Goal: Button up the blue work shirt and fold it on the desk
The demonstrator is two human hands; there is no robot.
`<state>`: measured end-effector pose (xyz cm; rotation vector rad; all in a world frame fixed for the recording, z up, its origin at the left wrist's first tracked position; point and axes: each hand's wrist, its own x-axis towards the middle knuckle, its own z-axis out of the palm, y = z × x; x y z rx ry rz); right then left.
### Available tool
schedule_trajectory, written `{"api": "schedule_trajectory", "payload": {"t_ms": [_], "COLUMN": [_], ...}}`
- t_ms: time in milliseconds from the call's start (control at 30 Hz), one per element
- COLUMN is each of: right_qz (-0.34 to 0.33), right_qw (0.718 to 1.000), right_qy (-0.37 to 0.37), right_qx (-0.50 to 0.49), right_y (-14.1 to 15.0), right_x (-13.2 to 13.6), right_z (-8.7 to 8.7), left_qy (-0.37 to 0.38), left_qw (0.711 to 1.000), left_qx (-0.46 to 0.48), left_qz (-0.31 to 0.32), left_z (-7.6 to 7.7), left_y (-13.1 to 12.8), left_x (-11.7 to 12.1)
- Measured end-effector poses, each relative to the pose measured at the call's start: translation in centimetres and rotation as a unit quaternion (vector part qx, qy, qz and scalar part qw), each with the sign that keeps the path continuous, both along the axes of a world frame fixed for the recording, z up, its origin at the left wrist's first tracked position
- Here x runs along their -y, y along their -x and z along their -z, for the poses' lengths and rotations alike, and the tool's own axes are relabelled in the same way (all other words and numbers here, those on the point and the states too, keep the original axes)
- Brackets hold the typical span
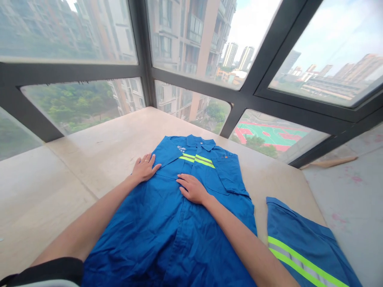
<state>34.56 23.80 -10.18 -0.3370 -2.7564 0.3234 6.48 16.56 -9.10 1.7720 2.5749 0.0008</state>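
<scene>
A blue work shirt (pixel 167 223) with yellow-green reflective stripes across its chest lies spread out, front up, on a beige stone ledge (pixel 89 159). My left hand (pixel 144 168) rests flat on the shirt's left shoulder edge, fingers stretched out, with a ring on one finger. Lying flat on the middle of the shirt near the button line is my right hand (pixel 192 188), fingers together and extended. Neither hand grips the cloth.
A second blue garment (pixel 302 247) with a reflective stripe lies at the ledge's right front. Dark-framed windows (pixel 143 71) wrap the ledge's far sides. A lower grey floor (pixel 353 191) with a wooden stick (pixel 332 162) lies to the right.
</scene>
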Motion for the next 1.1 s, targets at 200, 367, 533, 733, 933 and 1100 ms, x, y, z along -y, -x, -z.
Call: {"api": "schedule_trajectory", "payload": {"t_ms": [200,367,533,733,933,1100], "right_qz": [0.08,0.187,0.175,0.153,0.159,0.16], "right_qw": [0.996,0.98,0.979,0.981,0.98,0.981], "right_qy": [-0.04,-0.034,-0.026,-0.012,-0.01,-0.014], "right_qx": [0.029,0.067,0.105,0.119,0.118,0.109], "right_y": [-0.3,-0.3,-0.5,-0.9,-0.7,-0.7], "right_x": [0.4,1.0,0.9,0.6,0.6,0.6], "right_z": [0.5,1.2,1.0,0.6,0.7,0.7], "left_qy": [-0.014,0.02,0.034,-0.015,-0.13,-0.086], "left_qw": [1.0,0.999,0.999,0.996,0.982,0.991], "left_qx": [0.003,0.033,0.022,-0.063,-0.131,-0.039], "left_qz": [-0.012,-0.015,-0.032,-0.053,0.044,0.098], "left_z": [0.3,-0.1,-0.7,-0.5,0.0,1.4], "left_y": [-0.1,0.3,-0.1,-1.9,-4.8,-8.8], "left_x": [0.5,0.3,-0.1,0.0,1.2,5.3]}}
